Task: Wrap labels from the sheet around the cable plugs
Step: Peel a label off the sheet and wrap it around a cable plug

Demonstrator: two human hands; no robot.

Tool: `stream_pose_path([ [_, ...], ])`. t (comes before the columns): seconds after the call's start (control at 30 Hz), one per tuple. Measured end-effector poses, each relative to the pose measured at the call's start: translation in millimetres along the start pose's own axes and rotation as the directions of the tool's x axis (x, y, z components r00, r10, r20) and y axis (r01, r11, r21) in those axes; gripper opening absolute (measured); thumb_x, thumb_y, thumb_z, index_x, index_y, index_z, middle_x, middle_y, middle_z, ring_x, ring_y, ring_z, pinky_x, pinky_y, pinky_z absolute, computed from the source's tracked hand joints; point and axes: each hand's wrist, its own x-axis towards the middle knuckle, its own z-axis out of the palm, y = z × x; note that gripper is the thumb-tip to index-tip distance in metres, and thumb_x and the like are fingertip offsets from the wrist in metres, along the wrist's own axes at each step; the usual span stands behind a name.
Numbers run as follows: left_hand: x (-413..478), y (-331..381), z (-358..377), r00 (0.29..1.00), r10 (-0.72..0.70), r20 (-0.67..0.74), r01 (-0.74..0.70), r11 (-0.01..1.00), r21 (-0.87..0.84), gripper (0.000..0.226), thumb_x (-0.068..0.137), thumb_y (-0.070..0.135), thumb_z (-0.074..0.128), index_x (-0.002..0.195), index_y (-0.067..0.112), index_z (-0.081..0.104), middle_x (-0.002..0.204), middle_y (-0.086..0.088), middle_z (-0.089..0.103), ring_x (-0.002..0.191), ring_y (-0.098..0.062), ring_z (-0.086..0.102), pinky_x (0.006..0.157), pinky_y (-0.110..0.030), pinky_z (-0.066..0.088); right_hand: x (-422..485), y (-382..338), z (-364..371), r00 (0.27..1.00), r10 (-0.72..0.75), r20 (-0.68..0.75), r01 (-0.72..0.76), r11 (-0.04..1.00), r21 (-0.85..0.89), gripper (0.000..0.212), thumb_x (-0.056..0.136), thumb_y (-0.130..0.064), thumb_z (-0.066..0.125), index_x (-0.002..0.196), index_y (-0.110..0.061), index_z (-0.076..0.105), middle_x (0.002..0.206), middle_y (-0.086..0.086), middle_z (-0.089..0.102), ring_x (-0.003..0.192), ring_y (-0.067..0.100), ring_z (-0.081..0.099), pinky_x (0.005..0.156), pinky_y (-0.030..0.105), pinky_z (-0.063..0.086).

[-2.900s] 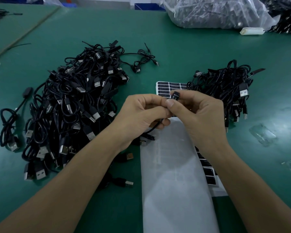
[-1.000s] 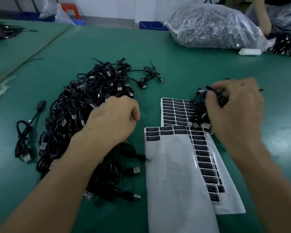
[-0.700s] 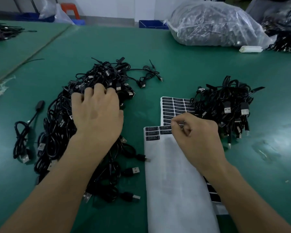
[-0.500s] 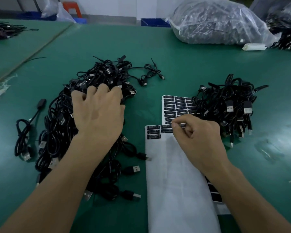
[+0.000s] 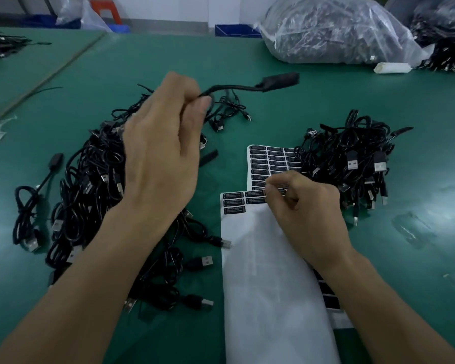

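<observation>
My left hand (image 5: 160,148) is raised above the big pile of black cables (image 5: 90,185) and pinches one black cable, whose plug (image 5: 279,81) sticks out to the right in the air. My right hand (image 5: 305,208) rests on the white label sheet (image 5: 271,298), thumb and forefinger pinching a black label (image 5: 279,190) at the sheet's top rows. A second sheet of black labels (image 5: 268,161) lies just beyond. A smaller pile of cables (image 5: 352,164) lies to the right of the sheets.
The green table (image 5: 286,106) carries a large clear bag of cables (image 5: 334,32) at the far right, with a small white roll (image 5: 392,67) beside it. More cables (image 5: 449,53) sit at the far right edge. Clear plastic scraps (image 5: 410,229) lie at right.
My left hand has lifted off the big pile with one cable pinched, its plug now raised in the air. My right hand stays at the label sheet, pinching a label.
</observation>
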Motion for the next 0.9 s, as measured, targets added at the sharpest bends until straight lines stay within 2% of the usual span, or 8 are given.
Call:
stream_pose_path([
  [0.17,-3.5,5.4,4.6,0.955,0.054,0.291,-0.001,0.984,-0.179,0.017,0.105,0.019,0.047,0.094,0.009,0.053,0.061,-0.006,0.048,0.054,-0.022,0.048,0.048,-0.034,0.04,2.6,-3.7,-2.0,0.999,0.001,-0.04,0.004,0.993,0.119,0.032,0.084,-0.051,0.064,0.114,-0.043,0.058,0.07,-0.017,0.055,0.059,0.002,0.053,0.058,0.006,0.037],
  [0.3,-6.1,3.9,7.2,0.89,-0.078,0.449,0.195,0.956,-0.219,0.016,0.103,0.025,0.054,0.088,0.023,0.056,0.064,-0.004,0.055,0.048,-0.014,0.051,0.046,-0.026,0.043,2.7,-4.0,-5.0,0.997,0.074,-0.003,-0.068,0.933,0.354,0.079,0.075,-0.054,0.075,0.144,-0.039,0.041,0.083,-0.016,0.063,0.066,0.005,0.057,0.06,0.009,0.042],
  [0.4,-8.2,-2.4,11.0,0.829,-0.204,0.521,0.328,0.932,-0.156,0.015,0.101,0.028,0.058,0.086,0.026,0.062,0.063,0.017,0.06,0.047,-0.002,0.054,0.048,-0.01,0.039,2.1,-9.6,-9.0,1.0,0.023,-0.001,-0.019,0.873,0.488,0.064,0.076,-0.048,0.077,0.134,-0.042,0.05,0.082,-0.008,0.065,0.067,0.007,0.057,0.06,0.015,0.044],
  [0.53,-11.9,-11.5,14.1,0.761,-0.319,0.565,0.44,0.893,-0.089,0.011,0.098,0.031,0.064,0.087,0.028,0.067,0.066,0.026,0.061,0.047,0.001,0.055,0.047,-0.01,0.041,4.4,-15.0,-9.6,0.993,0.071,-0.091,-0.008,0.831,0.557,0.014,0.092,-0.024,0.071,0.103,-0.033,0.068,0.077,-0.009,0.067,0.067,0.001,0.059,0.063,0.013,0.047],
  [0.6,-12.2,-13.8,13.7,0.737,-0.378,0.561,0.524,0.843,-0.12,0.001,0.094,0.029,0.069,0.094,0.029,0.07,0.078,0.02,0.067,0.047,-0.004,0.06,0.048,-0.019,0.048,5.5,-15.5,-10.0,0.99,0.095,-0.108,-0.022,0.842,0.54,0.018,0.093,-0.013,0.068,0.094,-0.031,0.069,0.078,-0.012,0.07,0.071,-0.001,0.062,0.066,0.012,0.048],
  [0.7,-12.2,-18.3,12.9,0.707,-0.413,0.574,0.556,0.826,-0.09,0.024,0.086,0.028,0.079,0.106,0.035,0.069,0.11,0.014,0.066,0.06,-0.01,0.068,0.061,-0.023,0.052,7.5,-14.8,-11.5,0.981,0.147,-0.129,-0.056,0.845,0.532,0.023,0.089,-0.01,0.072,0.097,-0.03,0.067,0.087,-0.016,0.071,0.082,-0.001,0.067,0.074,0.014,0.052],
  [0.77,-11.6,-20.6,10.3,0.706,-0.406,0.581,0.525,0.85,-0.044,0.033,0.082,0.023,0.083,0.109,0.037,0.069,0.11,0.016,0.066,0.074,-0.01,0.065,0.072,-0.027,0.054,8.3,-12.9,-12.4,0.971,0.188,-0.144,-0.077,0.827,0.557,0.023,0.086,-0.01,0.076,0.098,-0.028,0.066,0.086,-0.013,0.071,0.08,0.0,0.067,0.074,0.014,0.053],
  [0.9,-10.5,-17.5,4.9,0.731,-0.388,0.561,0.39,0.913,0.124,0.035,0.084,0.013,0.079,0.102,0.04,0.067,0.101,0.021,0.063,0.08,-0.005,0.058,0.066,-0.003,0.044,9.9,-9.7,-15.0,0.948,0.273,-0.164,-0.123,0.789,0.602,0.023,0.08,-0.016,0.082,0.09,-0.028,0.066,0.073,-0.017,0.069,0.065,-0.002,0.061,0.064,0.011,0.049],
])
